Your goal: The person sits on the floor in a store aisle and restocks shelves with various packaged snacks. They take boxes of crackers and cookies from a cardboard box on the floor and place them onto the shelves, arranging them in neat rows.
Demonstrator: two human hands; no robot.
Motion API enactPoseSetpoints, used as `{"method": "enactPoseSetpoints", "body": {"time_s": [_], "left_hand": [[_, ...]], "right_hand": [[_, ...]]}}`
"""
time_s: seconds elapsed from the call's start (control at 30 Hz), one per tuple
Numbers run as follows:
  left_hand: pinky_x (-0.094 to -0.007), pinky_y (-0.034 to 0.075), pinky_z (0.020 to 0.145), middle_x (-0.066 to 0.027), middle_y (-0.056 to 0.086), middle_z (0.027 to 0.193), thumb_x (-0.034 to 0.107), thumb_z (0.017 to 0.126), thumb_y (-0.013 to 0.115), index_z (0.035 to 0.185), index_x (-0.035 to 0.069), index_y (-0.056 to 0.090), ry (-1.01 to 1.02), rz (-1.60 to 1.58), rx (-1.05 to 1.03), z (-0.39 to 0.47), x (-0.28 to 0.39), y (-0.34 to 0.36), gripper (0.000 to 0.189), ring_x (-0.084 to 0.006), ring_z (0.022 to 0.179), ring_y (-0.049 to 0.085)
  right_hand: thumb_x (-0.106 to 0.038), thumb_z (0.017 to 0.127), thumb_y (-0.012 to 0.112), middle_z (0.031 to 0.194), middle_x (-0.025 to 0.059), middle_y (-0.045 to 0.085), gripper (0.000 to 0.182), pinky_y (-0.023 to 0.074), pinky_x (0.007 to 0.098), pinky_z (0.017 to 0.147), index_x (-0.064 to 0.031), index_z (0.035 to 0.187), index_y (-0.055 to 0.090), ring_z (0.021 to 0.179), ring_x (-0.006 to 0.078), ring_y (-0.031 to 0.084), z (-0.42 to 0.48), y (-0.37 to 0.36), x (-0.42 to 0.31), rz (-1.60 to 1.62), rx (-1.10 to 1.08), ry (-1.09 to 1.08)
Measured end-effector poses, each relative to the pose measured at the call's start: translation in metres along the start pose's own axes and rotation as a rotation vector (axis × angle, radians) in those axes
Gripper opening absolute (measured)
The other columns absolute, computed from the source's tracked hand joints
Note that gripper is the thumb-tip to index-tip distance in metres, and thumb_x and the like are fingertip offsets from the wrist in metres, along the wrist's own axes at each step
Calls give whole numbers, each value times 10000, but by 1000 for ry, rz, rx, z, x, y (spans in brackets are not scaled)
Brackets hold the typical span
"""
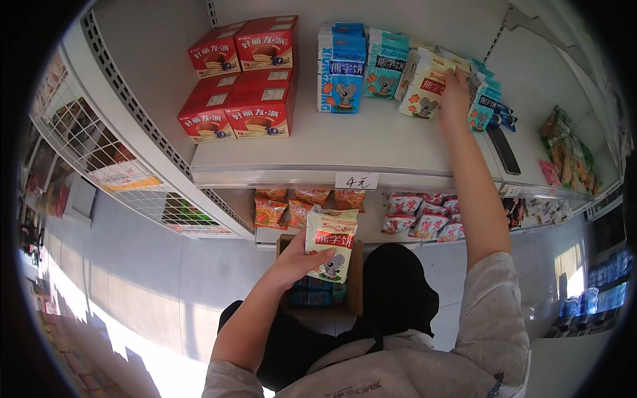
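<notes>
A cream biscuit packet with a koala picture [330, 248] is gripped in my left hand [298, 258], upright above an open cardboard box [355, 293]. Blue packets [311, 293] lie inside that box. My right hand [455, 97] reaches up to the shelf [348, 144] and grasps another cream koala packet [423, 92] by its right side. Left of it stand a teal packet [385, 64] and a blue packet [346, 74], with others behind them. To its right, more teal packets [482, 107] lean at a tilt, partly hidden by my wrist.
Red cake boxes [259, 104] are stacked at the shelf's left. A dark phone [503, 151] lies near the front edge. Beneath, the lower shelf holds orange snack bags [270, 211] and white-and-red snack bags [429, 226]. A white wire rack [134, 154] flanks the left side.
</notes>
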State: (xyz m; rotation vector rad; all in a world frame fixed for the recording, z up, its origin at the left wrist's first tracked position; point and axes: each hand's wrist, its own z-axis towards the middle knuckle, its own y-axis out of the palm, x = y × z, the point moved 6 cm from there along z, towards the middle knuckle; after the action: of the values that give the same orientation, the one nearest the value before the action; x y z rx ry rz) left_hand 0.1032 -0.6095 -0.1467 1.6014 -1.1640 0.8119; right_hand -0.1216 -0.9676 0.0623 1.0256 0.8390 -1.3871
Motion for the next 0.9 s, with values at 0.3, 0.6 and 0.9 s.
{"method": "enactPoseSetpoints", "body": {"time_s": [0.3,0.6,0.9], "left_hand": [[-299,574,839,-62,704,1295,155,961,830,1534,60,452,32,-8,19,8,1,-2,694,-126,1078,683],[-401,584,960,-141,691,1323,138,880,864,1522,29,424,520,273,224,1,18,-8,786,-259,1159,707],[-453,550,1045,-235,589,1471,235,787,924,1605,3,327,663,832,109,-16,40,17,1039,-428,1322,620]], "right_hand": [[-176,1063,627,1396,199,500,406,465,387,1048,-38,1436,546,1223,281,525,-25,-9,-37,-355,211,-723],[-257,831,904,1436,195,534,592,569,459,918,-61,1312,620,1188,377,635,-303,54,-39,-518,-717,-742],[-245,724,972,1558,256,308,818,512,501,1076,-80,1356,481,1399,449,442,-329,42,4,-363,-487,-500]]}}
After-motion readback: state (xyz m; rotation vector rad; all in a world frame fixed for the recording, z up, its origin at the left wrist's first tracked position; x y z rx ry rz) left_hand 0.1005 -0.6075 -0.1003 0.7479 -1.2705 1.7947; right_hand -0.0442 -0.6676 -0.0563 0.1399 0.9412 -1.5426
